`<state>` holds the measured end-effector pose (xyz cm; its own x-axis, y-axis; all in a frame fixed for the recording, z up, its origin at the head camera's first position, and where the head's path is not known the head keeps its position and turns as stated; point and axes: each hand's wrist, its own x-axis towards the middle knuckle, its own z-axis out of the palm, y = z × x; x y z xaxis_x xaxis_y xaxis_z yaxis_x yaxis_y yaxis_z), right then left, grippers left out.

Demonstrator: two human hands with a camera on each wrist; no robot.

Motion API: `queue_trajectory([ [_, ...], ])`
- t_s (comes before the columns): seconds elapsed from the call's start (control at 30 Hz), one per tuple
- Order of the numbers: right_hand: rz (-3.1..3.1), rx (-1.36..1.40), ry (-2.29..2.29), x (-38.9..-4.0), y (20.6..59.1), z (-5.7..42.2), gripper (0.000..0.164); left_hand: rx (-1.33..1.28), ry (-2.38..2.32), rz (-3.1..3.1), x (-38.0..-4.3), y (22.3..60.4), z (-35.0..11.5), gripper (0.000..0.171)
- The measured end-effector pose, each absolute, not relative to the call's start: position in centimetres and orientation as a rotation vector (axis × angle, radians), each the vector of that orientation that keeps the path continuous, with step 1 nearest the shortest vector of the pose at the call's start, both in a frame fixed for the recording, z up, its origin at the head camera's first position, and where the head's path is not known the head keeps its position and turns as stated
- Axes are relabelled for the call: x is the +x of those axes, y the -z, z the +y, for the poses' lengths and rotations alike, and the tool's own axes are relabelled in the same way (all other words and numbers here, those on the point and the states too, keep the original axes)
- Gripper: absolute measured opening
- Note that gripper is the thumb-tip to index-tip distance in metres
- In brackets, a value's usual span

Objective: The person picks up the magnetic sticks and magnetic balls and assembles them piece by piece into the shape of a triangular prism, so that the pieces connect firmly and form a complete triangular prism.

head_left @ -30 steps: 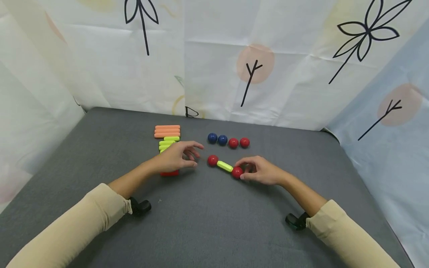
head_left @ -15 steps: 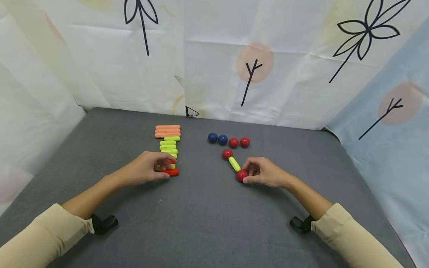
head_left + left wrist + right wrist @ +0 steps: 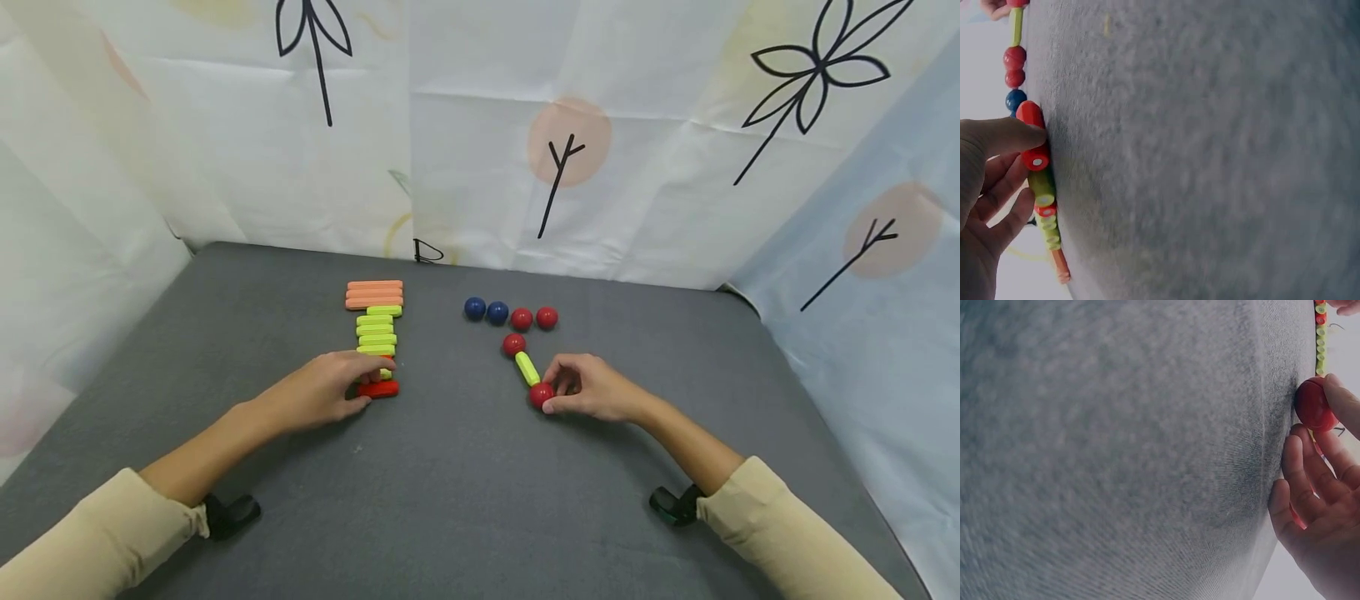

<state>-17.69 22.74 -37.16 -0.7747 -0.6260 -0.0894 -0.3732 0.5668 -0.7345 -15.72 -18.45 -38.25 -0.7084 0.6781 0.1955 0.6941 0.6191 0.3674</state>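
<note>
My right hand [image 3: 592, 387] pinches a red ball [image 3: 541, 395] between thumb and fingers, close over the grey table. From that ball a yellow-green rod [image 3: 527, 369] runs away from me to a second red ball [image 3: 513, 344], the three joined in one slanted piece. On the left, my left hand [image 3: 330, 387] has its thumb and fingers around a red rod [image 3: 380, 389], the nearest of a column of rods. The left wrist view shows the thumb against this red rod [image 3: 1033, 134], with a yellow-green rod [image 3: 1041, 186] just behind it.
Beyond the left hand the column continues with several yellow-green rods [image 3: 376, 330] and orange rods [image 3: 374, 295]. Two blue balls [image 3: 475, 308] and two red balls [image 3: 547, 317] stand in a row farther back. A patterned white cloth [image 3: 480, 150] hangs behind the table [image 3: 465, 500].
My left hand has left the joined piece and moved left to the near red rod. The piece in my right hand has swung so its far ball points away from me.
</note>
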Motion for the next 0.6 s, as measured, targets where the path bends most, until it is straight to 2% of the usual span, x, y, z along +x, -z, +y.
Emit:
queue_trajectory([
  [0.27, 2.468, -0.817, 1.034, -17.6, 37.1, 22.7, 0.027, -1.225, 0.889, -2.785, -15.8, 38.5, -15.9, 0.051],
  [0.6, 2.484, -0.811, 1.031, -17.4, 37.1, 22.5, 0.027, -1.299, 1.414, -2.723, -17.2, 39.0, -9.0, 0.051],
])
